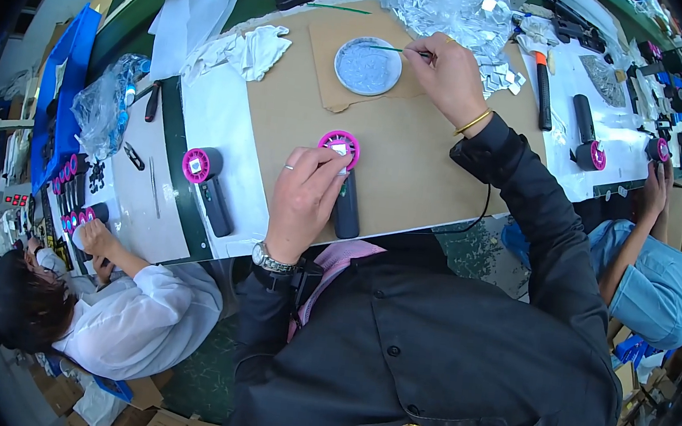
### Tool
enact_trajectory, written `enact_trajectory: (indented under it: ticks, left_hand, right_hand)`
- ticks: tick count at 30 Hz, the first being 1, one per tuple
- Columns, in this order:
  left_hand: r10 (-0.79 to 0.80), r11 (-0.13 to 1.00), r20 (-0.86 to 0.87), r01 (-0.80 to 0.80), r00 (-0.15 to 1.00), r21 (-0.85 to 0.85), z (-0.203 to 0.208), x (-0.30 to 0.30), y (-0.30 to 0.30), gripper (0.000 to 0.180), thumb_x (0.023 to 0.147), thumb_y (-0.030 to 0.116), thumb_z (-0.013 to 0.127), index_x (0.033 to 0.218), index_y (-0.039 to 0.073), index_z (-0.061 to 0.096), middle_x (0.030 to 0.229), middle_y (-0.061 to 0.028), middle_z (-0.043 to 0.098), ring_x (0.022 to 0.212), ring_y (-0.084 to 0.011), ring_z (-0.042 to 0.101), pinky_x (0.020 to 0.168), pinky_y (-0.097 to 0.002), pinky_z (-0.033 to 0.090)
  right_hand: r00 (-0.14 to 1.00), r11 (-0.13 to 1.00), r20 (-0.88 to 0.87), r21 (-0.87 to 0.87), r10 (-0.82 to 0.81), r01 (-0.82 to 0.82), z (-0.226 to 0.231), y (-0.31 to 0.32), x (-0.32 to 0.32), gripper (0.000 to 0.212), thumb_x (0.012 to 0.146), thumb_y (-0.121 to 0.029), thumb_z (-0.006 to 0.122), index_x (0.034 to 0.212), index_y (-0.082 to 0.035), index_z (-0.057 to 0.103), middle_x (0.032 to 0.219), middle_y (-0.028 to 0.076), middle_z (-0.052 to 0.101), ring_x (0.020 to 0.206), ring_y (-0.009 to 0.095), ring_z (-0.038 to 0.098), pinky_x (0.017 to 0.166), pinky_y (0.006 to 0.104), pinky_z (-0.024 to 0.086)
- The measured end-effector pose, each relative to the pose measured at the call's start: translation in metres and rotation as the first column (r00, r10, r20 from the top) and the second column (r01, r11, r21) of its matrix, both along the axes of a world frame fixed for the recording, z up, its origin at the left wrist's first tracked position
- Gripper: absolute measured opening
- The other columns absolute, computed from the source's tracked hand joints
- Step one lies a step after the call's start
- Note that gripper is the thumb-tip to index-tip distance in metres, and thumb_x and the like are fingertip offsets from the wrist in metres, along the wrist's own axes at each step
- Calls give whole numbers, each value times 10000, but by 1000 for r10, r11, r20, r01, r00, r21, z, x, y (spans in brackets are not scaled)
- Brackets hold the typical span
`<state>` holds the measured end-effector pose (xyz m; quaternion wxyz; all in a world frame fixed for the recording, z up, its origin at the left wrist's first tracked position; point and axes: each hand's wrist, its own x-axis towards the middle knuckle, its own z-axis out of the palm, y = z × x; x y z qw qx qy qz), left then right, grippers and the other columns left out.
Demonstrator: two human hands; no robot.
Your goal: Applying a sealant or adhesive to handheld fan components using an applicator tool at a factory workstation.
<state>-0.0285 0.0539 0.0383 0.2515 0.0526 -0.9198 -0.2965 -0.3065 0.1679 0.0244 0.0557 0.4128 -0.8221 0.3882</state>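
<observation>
My left hand (301, 196) lies over the round head of a dark grey handheld fan-like device (346, 212) with a pink ring, its fingers closed against the head beside a small white square. The device's handle points toward me. My right hand (451, 76) pinches a thin green stick (387, 48), whose far end reaches over a round white dish (367, 65) of bluish-grey stuff. Under the dish is a piece of brown cardboard (324, 60). A second similar device (209, 191) lies to the left of my left hand, on white paper.
Crumpled clear wrap (437, 7) lies behind the dish, and a white cloth (246, 52) to its left. An orange-and-black-handled tool (543, 91) and another device (588, 135) are at right. Tweezers (153, 185) lie at left. Co-workers sit on both sides.
</observation>
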Motion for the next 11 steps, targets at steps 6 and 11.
enact_trajectory:
  ticks: [6, 11]
  left_hand:
    - [-8, 1000, 0, 8, 1000, 10, 0, 0, -1, 287, 823, -37, 760, 1106, 0, 726, 1070, -124, 678, 983, -334, 636, 829, -432, 536]
    - [-14, 1000, 5, 14, 1000, 2, 0, 0, -2, 295, 824, -33, 761, 1115, 2, 724, 1072, -126, 678, 988, -339, 636, 839, -433, 535]
  right_hand:
    - [999, 1000, 39, 20, 13, -13, 2, -6, 2, 177, 917, -162, 752, 998, -6, 776, 903, 123, 763, 719, 226, 699, 678, 338, 545]
    - [997, 999, 67, 28, 29, -31, 0, -8, 0, 194, 910, -177, 764, 1011, -12, 781, 920, 131, 767, 732, 229, 702, 686, 338, 549]
